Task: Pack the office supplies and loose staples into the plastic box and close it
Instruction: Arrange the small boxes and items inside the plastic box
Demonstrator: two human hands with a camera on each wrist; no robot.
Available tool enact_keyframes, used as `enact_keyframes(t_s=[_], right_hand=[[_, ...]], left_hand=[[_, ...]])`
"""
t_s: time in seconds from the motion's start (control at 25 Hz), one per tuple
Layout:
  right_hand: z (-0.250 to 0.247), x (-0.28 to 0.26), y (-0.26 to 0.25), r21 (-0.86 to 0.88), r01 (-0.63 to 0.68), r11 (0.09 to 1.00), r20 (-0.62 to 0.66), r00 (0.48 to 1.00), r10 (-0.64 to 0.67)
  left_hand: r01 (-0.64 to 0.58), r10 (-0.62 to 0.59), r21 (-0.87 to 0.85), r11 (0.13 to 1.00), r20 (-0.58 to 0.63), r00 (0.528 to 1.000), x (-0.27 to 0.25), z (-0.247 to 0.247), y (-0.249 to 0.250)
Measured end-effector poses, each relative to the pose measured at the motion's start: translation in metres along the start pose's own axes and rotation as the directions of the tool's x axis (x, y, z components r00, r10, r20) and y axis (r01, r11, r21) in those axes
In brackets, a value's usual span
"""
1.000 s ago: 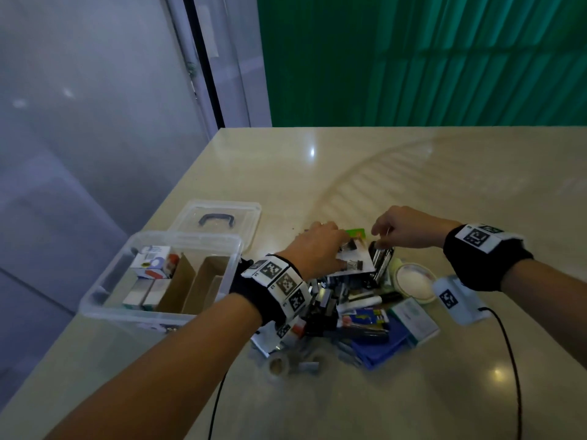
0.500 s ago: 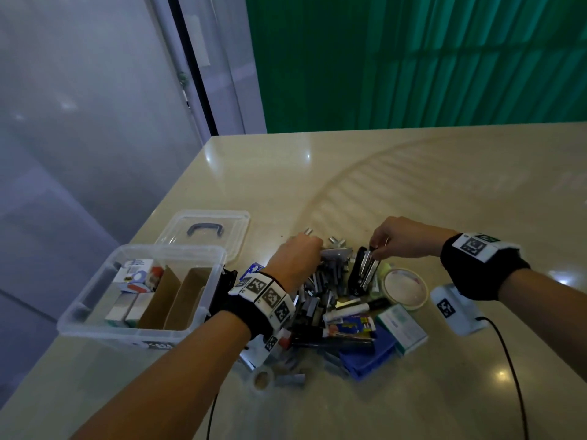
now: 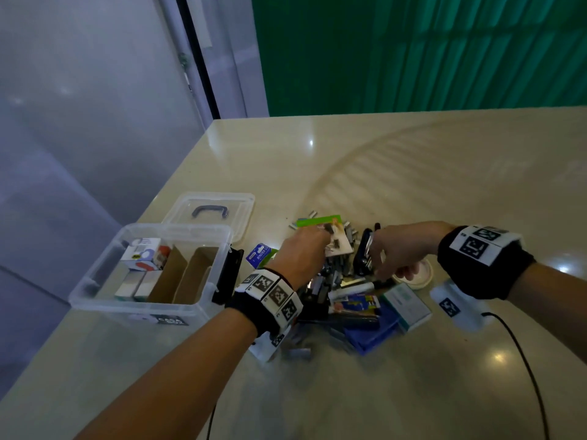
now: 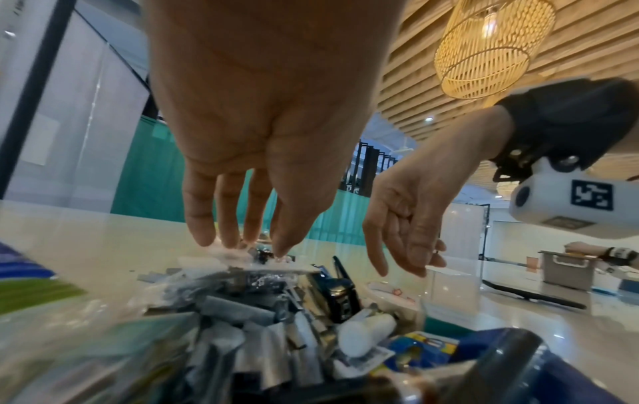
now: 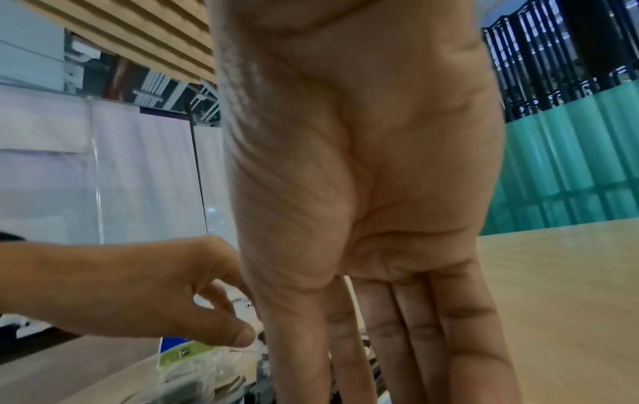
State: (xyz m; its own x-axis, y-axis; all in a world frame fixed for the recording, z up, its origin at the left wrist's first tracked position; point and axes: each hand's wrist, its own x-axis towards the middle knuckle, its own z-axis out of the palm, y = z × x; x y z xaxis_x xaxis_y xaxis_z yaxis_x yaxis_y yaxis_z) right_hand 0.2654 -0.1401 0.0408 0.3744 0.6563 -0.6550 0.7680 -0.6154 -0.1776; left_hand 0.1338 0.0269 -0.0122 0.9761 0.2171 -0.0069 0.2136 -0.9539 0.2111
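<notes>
The box (image 3: 149, 274) stands open at the tabletop's left edge, its lid (image 3: 211, 214) lying behind it, so both hands can feed it from the pile (image 3: 336, 281) beside. The left hand (image 3: 301, 255) pinches a carded pack (image 3: 336, 241) atop the pile, thumb against fingertips (image 4: 283, 250), likely to lift it. The right hand (image 3: 400, 249) hovers over the stapler (image 3: 365, 255), fingers straight, holding nothing as far as shows.
</notes>
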Motion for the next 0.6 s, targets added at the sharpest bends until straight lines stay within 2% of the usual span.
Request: enact_keyframes(t_s=[0.2,0.32,0.4,0.6], right_hand=[[0.025,-0.014,0.001,-0.119,-0.132,0.984,0.026,0.990,0.136],[0.040,-0.021,-0.002,-0.182,-0.191,0.965,0.026,0.980,0.199],[0.046,-0.022,-0.002,-0.148,-0.203,0.968,0.012,0.978,0.208],[0.065,-0.015,0.016,0.013,-0.179,0.984,0.066,0.982,0.177]], left_hand=[[-0.157,0.156,0.068,0.985,0.022,0.988,0.000,0.006,0.042],[-0.220,0.215,0.025,0.975,0.129,0.968,-0.004,0.012,0.063],[-0.241,0.236,0.010,0.970,0.179,0.955,-0.007,0.016,0.068],[-0.244,0.238,0.007,0.970,0.194,0.952,-0.019,0.009,0.066]])
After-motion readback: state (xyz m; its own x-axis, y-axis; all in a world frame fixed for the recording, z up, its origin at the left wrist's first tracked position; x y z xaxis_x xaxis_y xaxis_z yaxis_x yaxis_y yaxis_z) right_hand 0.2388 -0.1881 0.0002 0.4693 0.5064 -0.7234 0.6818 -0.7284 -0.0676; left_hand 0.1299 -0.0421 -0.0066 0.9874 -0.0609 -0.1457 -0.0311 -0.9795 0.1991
